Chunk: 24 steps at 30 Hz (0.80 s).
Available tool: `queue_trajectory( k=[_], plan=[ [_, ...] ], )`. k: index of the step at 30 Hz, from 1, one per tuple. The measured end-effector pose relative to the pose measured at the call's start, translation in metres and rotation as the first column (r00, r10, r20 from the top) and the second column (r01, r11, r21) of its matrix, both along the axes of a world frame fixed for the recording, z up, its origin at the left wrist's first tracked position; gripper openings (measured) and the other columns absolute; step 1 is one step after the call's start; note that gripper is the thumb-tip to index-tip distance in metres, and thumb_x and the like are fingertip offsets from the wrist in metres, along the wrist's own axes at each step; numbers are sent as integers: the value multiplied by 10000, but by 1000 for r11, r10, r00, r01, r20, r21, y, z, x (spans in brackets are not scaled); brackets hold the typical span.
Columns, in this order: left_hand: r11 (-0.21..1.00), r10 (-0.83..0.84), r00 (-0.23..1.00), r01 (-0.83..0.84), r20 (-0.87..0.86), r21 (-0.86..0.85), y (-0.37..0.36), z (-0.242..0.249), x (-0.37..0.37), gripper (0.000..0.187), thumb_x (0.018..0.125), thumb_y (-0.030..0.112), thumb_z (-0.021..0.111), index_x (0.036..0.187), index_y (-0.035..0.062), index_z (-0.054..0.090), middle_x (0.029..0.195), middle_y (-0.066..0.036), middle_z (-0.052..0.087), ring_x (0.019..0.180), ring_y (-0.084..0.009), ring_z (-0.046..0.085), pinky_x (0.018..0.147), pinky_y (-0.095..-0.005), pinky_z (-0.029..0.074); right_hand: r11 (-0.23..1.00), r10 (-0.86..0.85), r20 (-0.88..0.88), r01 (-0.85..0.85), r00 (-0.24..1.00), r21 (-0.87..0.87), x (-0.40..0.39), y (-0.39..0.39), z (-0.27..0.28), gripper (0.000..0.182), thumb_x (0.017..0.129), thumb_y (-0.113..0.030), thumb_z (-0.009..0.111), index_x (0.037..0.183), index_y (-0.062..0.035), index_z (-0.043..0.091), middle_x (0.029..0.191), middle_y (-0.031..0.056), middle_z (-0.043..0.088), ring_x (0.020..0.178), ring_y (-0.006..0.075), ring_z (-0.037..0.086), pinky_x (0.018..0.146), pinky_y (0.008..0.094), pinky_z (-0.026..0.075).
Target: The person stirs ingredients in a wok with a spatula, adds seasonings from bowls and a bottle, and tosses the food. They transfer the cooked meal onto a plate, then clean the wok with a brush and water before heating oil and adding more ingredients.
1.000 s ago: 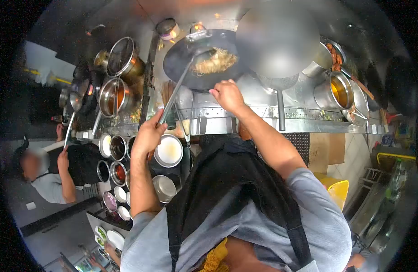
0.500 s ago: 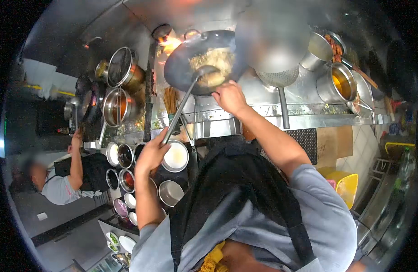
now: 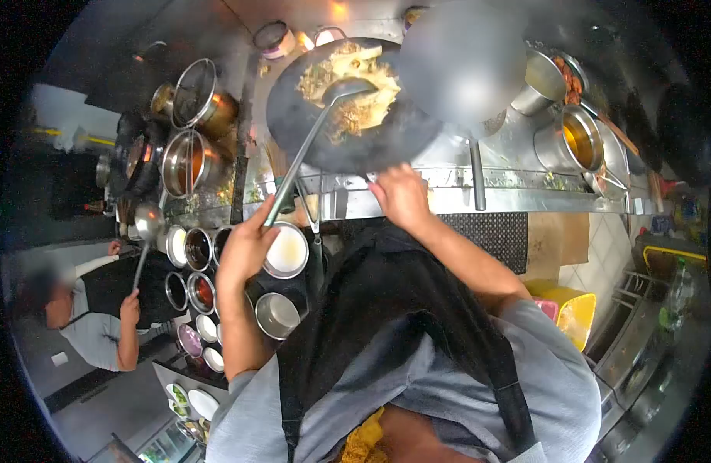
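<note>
I watch a wide, round, dark metal wok (image 3: 355, 154) ahead of both hands; the right hand (image 3: 403, 197) sits with curled fingers at its near edge, though I cannot tell whether they close on it; a long-handled grey metal ladle (image 3: 348, 91) slants forward from the left hand (image 3: 246, 253), which wraps its handle; beneath the ladle's bowl, beyond both hands, I see pale yellow-brown food (image 3: 365, 119) in the wok; a round silver metal pot (image 3: 307, 253) with whitish contents stands just right of the left hand.
</note>
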<state>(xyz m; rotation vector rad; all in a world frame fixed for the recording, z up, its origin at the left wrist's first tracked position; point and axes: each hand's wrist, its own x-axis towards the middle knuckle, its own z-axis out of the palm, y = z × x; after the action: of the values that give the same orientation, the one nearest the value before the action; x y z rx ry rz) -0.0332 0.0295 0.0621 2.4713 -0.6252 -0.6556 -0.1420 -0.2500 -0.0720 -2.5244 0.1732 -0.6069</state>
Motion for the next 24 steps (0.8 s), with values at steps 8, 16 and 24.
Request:
queue_trajectory(
  k=[8, 16, 24],
  plan=[
    [1000, 17, 993, -18, 114, 5, -30, -74, 14, 570, 901, 158, 654, 1442, 167, 475, 947, -268, 657, 758, -311, 628, 798, -402, 504, 999, 20, -64, -23, 998, -46, 22, 10, -26, 205, 847, -250, 679, 741, -75, 693, 766, 129, 667, 809, 337, 634, 785, 471, 479],
    [992, 58, 998, -55, 22, -112, 14, -12, -3, 583, 879, 101, 679, 1429, 123, 485, 889, -206, 687, 763, -268, 653, 791, -331, 507, 1000, 28, 40, -27, 999, -1, 58, -10, 4, 215, 801, -242, 723, 706, -57, 668, 721, 137, 642, 768, 327, 607, 716, 444, 480],
    [997, -19, 991, 8, 132, 81, 10, -47, 30, 554, 882, 161, 652, 1406, 72, 493, 999, -258, 679, 969, -411, 657, 845, -426, 501, 1000, 15, -254, -13, 967, 8, 122, -29, -37, 237, 860, -300, 665, 876, -72, 727, 950, 134, 702, 970, 333, 618, 890, 439, 479]
  ],
)
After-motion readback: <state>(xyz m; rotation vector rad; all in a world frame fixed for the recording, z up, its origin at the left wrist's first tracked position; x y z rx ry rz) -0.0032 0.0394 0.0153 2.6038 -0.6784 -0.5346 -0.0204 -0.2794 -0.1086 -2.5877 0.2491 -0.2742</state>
